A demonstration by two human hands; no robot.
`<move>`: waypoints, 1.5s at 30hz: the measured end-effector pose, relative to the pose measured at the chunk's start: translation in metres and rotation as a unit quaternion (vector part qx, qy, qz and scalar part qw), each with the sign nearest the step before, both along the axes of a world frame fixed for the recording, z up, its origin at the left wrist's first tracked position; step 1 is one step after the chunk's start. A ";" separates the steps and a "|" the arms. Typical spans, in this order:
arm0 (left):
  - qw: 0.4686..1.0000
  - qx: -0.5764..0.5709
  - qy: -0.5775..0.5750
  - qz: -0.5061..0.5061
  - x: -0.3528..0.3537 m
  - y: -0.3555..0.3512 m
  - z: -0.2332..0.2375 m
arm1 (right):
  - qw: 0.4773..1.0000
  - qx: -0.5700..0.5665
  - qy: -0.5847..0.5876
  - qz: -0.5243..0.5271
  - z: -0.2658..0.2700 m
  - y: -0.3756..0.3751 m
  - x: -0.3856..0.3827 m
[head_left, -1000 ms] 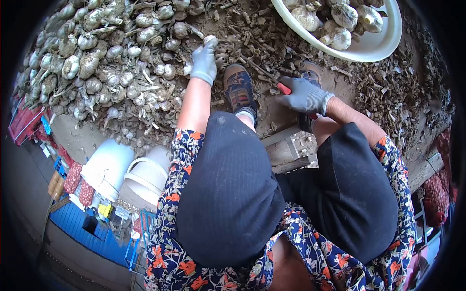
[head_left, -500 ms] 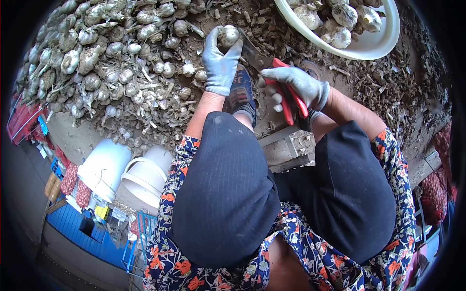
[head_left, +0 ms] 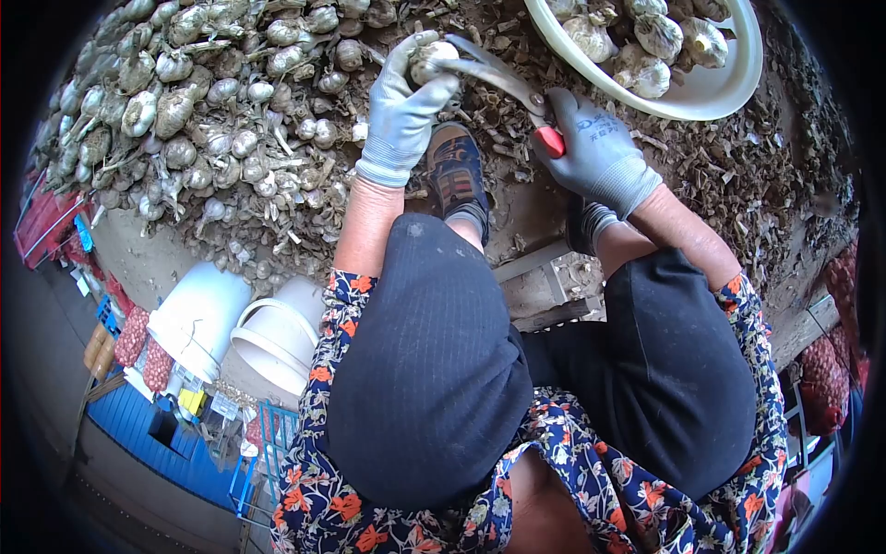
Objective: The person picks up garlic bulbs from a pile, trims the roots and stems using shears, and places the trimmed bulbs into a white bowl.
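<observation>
Garlic bulb (head_left: 428, 65), round, pale, dirt-smudged, in left hand (head_left: 403, 109). Red-handled shears (head_left: 537, 100) in right hand (head_left: 595, 152), blades parted (dull grey, those), tips at bulb.

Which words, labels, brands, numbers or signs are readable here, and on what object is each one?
Grey glove on the right hand: dark printed characters on its back, too blurred to quote.
Red-handled metal shears: no lettering that I can make out.
Small pale sheet beside the yellow object: too small to tell whether it bears text.
Nothing reads clearly.

grey gloves (head_left: 397, 129) | navy floral top (head_left: 309, 443) | black legwear (head_left: 420, 360) | patterned shoe (head_left: 457, 175)
</observation>
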State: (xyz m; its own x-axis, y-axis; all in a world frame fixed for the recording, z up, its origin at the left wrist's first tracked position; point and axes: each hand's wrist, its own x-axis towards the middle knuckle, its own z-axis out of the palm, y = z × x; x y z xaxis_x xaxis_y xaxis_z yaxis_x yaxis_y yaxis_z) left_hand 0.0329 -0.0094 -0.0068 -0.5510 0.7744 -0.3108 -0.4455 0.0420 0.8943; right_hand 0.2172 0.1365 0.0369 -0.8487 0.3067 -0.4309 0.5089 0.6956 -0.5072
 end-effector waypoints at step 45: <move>0.937 0.004 0.339 -0.085 0.016 0.084 0.081 | 0.986 -0.135 -0.083 -0.051 -0.053 -0.011 0.039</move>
State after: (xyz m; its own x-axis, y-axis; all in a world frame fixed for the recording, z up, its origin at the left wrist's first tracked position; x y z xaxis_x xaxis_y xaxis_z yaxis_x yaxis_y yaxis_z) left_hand 0.0491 0.0751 0.0737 -0.4878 0.8699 0.0724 0.2372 0.0523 0.9700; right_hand 0.2563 0.1252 -0.0162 -0.7302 0.2413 -0.6392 0.6607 0.4879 -0.5705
